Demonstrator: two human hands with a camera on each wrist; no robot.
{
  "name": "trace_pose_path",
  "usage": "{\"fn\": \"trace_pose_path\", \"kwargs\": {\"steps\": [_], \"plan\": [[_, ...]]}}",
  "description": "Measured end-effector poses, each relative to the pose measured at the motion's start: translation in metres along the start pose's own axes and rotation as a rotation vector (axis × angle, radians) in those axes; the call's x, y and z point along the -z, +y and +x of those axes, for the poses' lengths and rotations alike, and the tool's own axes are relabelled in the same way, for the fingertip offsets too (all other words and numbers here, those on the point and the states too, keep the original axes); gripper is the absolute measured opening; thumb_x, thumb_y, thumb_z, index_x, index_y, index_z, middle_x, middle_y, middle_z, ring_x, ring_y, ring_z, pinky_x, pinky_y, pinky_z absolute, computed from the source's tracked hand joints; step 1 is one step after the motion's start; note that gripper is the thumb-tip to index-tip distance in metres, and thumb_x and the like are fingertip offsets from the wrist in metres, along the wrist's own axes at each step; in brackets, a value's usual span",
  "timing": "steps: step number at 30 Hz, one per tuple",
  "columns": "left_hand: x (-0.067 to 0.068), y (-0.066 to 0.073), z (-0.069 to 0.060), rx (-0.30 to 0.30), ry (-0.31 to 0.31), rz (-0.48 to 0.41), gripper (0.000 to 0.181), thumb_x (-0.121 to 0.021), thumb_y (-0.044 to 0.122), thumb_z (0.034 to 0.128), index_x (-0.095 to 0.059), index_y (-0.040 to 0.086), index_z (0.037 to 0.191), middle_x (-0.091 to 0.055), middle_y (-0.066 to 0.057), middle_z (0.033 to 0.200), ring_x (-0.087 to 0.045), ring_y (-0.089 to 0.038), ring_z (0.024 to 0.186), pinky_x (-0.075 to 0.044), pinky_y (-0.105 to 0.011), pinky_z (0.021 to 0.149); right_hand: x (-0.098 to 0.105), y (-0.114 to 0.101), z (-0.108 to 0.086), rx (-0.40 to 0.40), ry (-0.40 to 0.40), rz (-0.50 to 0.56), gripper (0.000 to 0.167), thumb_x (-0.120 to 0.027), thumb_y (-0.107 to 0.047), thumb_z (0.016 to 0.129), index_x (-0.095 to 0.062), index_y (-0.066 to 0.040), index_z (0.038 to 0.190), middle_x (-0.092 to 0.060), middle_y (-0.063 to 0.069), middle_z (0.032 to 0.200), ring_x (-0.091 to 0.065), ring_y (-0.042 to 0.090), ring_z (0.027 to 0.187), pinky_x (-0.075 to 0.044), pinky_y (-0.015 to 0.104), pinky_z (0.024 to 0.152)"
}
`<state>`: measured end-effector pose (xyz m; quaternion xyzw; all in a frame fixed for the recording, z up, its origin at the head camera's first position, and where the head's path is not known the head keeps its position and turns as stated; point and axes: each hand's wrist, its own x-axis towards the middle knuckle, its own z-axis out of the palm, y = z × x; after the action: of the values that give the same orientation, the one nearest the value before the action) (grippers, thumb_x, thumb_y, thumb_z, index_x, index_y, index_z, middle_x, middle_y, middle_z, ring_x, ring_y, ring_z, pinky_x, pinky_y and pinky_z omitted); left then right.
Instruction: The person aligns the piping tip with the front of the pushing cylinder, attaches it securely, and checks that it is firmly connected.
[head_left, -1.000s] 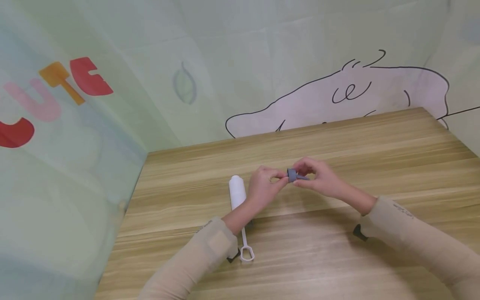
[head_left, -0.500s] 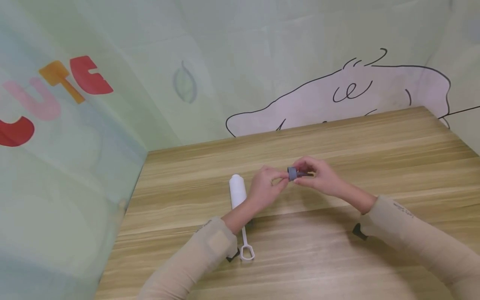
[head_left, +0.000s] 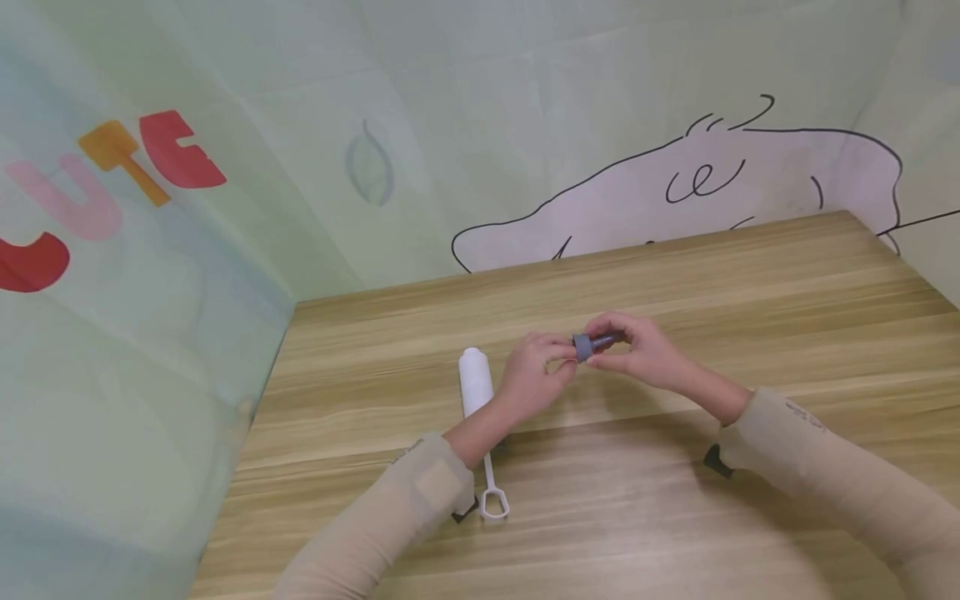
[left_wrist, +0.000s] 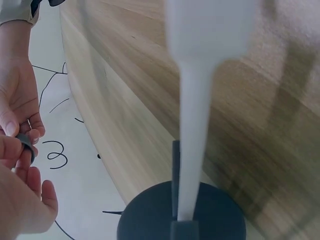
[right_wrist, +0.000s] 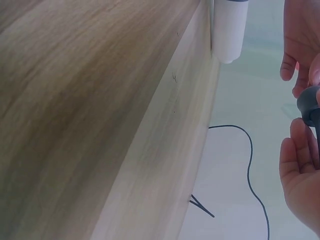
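Over the middle of the table both hands meet at a small dark grey cap with a narrow stem. My left hand pinches the cap's wide, ring-like end between thumb and fingers. From the other side my right hand holds it, with the stem pointing toward the right palm. The left wrist view shows the cap's curved rim between the fingertips; the rest is covered. A white tube with a thin rod and loop handle lies beside the left forearm, which hides its middle.
In the left wrist view, a dark grey round end piece sits at the rod's base, close to the camera. The wood-grain table reaches back to a printed cloth backdrop, with more cloth along the left side.
The cap has turned between the fingers: its stem pointed slightly down to the right, then lay about level, and now tilts upward. The hands stay nearly in place; the white tube has not moved.
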<state>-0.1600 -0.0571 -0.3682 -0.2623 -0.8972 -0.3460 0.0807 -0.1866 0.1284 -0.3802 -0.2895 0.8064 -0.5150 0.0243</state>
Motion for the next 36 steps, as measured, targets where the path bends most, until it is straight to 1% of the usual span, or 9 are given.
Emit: {"fn": "trace_pose_path", "kwargs": {"steps": [5,7,11,15,17,24,27,30,36], "plan": [[0.001,0.000,0.000,0.009,-0.025,0.003,0.017,-0.058,0.010,0.0799,-0.070,0.005,0.092,-0.066,-0.007,0.099,-0.056,-0.020,0.093,-0.045,-0.030,0.081,0.000,0.000,0.000,0.004,-0.011,0.018,0.029,-0.066,-0.001,0.075,-0.057,0.003,0.103,-0.061,0.014,0.097,-0.057,0.006,0.082,-0.050,0.027,0.074],[0.001,0.000,0.000,0.009,-0.034,0.006,0.018,-0.058,0.010,0.0803,-0.069,0.005,0.092,-0.065,-0.007,0.100,-0.056,-0.020,0.094,-0.045,-0.030,0.082,0.000,0.000,0.000,-0.001,-0.012,0.024,0.030,-0.066,0.000,0.075,-0.056,0.003,0.103,-0.061,0.015,0.097,-0.057,0.006,0.081,-0.051,0.027,0.073],[0.001,0.000,0.000,0.011,-0.036,0.009,0.018,-0.058,0.010,0.0803,-0.069,0.006,0.094,-0.065,-0.006,0.104,-0.055,-0.020,0.097,-0.044,-0.030,0.084,0.001,-0.001,-0.001,-0.026,-0.009,0.025,0.030,-0.066,-0.002,0.075,-0.056,0.002,0.103,-0.061,0.014,0.095,-0.057,0.007,0.079,-0.050,0.026,0.071],[0.002,-0.001,-0.001,0.028,-0.039,0.008,0.019,-0.057,0.009,0.0803,-0.069,0.007,0.095,-0.064,-0.005,0.105,-0.055,-0.019,0.099,-0.044,-0.031,0.085,0.002,-0.001,-0.001,-0.042,-0.014,0.019,0.029,-0.066,-0.004,0.076,-0.056,0.001,0.103,-0.061,0.013,0.092,-0.056,0.007,0.077,-0.047,0.022,0.068],[0.002,-0.001,-0.001,0.034,-0.043,0.007,0.019,-0.057,0.009,0.0805,-0.069,0.008,0.095,-0.064,-0.005,0.105,-0.055,-0.019,0.100,-0.044,-0.031,0.086,0.003,-0.001,-0.001,-0.041,-0.016,0.014,0.029,-0.066,-0.005,0.076,-0.057,0.000,0.103,-0.061,0.012,0.091,-0.056,0.007,0.076,-0.046,0.021,0.067],[0.007,-0.002,-0.002,0.029,-0.051,0.013,0.021,-0.056,0.009,0.0806,-0.068,0.008,0.097,-0.064,-0.004,0.106,-0.054,-0.019,0.102,-0.043,-0.032,0.087,0.003,-0.002,-0.001,-0.040,-0.016,0.017,0.029,-0.066,-0.004,0.076,-0.056,0.000,0.103,-0.061,0.012,0.091,-0.055,0.007,0.076,-0.046,0.022,0.067],[0.012,-0.004,-0.003,0.053,-0.071,0.025,0.022,-0.055,0.010,0.0813,-0.068,0.010,0.099,-0.063,-0.003,0.108,-0.053,-0.019,0.104,-0.043,-0.032,0.089,0.004,-0.002,-0.001,-0.049,-0.010,0.010,0.030,-0.065,-0.004,0.076,-0.056,0.001,0.104,-0.061,0.012,0.092,-0.055,0.007,0.076,-0.046,0.021,0.068],[0.017,-0.007,-0.004,0.091,-0.089,0.034,0.022,-0.055,0.013,0.0820,-0.067,0.013,0.100,-0.062,-0.001,0.110,-0.051,-0.018,0.107,-0.042,-0.034,0.091,0.004,-0.002,-0.001,-0.053,-0.001,0.013,0.030,-0.065,-0.002,0.076,-0.056,0.001,0.104,-0.061,0.013,0.092,-0.055,0.006,0.077,-0.046,0.021,0.069],[0.029,-0.018,-0.008,0.148,-0.092,0.076,0.023,-0.057,0.017,0.0816,-0.066,0.013,0.103,-0.060,-0.001,0.114,-0.050,-0.020,0.112,-0.039,-0.036,0.096,0.006,0.001,-0.001,-0.055,0.007,0.023,0.031,-0.066,-0.002,0.075,-0.055,0.002,0.105,-0.060,0.014,0.094,-0.055,0.007,0.078,-0.047,0.020,0.070]]}}
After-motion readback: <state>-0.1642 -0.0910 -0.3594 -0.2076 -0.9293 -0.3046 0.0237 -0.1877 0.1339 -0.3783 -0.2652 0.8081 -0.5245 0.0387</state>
